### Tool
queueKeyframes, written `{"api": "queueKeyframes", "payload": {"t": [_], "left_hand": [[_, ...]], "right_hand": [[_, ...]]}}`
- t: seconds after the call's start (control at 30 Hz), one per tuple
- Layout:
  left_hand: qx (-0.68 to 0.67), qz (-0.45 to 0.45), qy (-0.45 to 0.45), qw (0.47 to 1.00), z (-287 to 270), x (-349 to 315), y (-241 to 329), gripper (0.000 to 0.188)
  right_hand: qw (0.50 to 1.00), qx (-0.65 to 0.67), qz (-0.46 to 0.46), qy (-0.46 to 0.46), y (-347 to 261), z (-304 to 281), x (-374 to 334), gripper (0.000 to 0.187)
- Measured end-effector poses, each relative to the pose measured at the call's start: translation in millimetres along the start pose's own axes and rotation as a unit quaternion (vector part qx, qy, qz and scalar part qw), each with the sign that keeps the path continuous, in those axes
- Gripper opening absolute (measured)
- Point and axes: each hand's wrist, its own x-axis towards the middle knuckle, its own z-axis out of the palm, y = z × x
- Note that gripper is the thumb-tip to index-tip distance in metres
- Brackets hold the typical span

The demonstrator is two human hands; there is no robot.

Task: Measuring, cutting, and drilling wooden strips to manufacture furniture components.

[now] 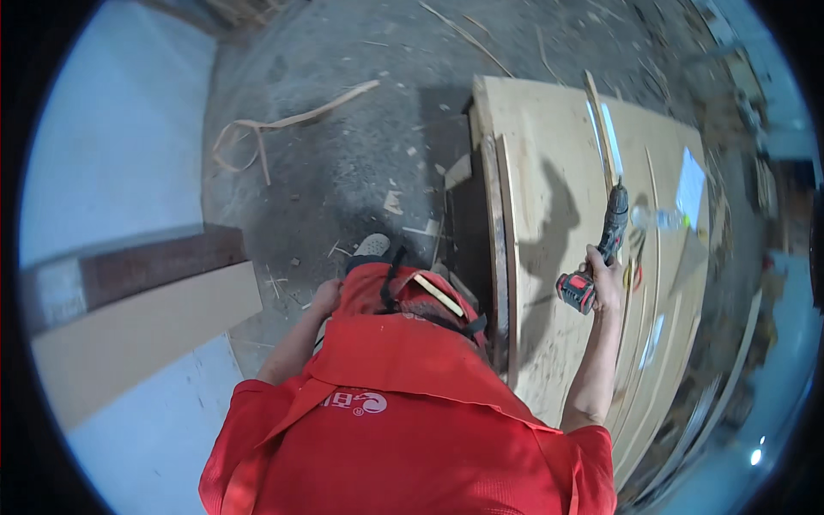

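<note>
My right hand [606, 280] grips a black and red cordless drill [614, 225] by its handle, over the wooden panel [549, 129] at my right. The drill's chuck points away from me, close to the near end of a thin wood strip [602, 129]. At my left side, my left hand [326, 296] hangs low beside my red apron [386, 352]. It is small in view, and its fingers are partly hidden against the apron. A pale wooden piece [439, 295] sticks out of the apron's front pocket.
On the panel lie a clear plastic bottle [659, 219], a white paper sheet [690, 184], red-handled pliers or scissors [633, 275] and long strips. Wood offcuts and a curled strip [300, 118] litter the grey floor. Large boards [154, 313] stand at left.
</note>
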Motion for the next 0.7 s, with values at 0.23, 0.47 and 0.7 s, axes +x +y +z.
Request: {"api": "queueKeyframes", "payload": {"t": [0.23, 0.47, 0.7], "left_hand": [[0.074, 0.075, -0.101, 0.989, -93.6, 71.0, -13.3, 0.040], [0.015, -0.030, -0.172, 0.984, -165.8, 166.1, -55.9, 0.036], [0.095, -0.004, -0.226, 0.970, -164.4, 192.5, 9.0, 0.033]], "right_hand": [[0.987, 0.006, 0.028, 0.158, 40.6, 96.3, -156.1, 0.026], [0.955, 0.094, 0.148, 0.240, 148.0, 178.5, -275.6, 0.028], [0.842, 0.352, 0.277, 0.301, 243.1, 216.6, -376.7, 0.022]]}}
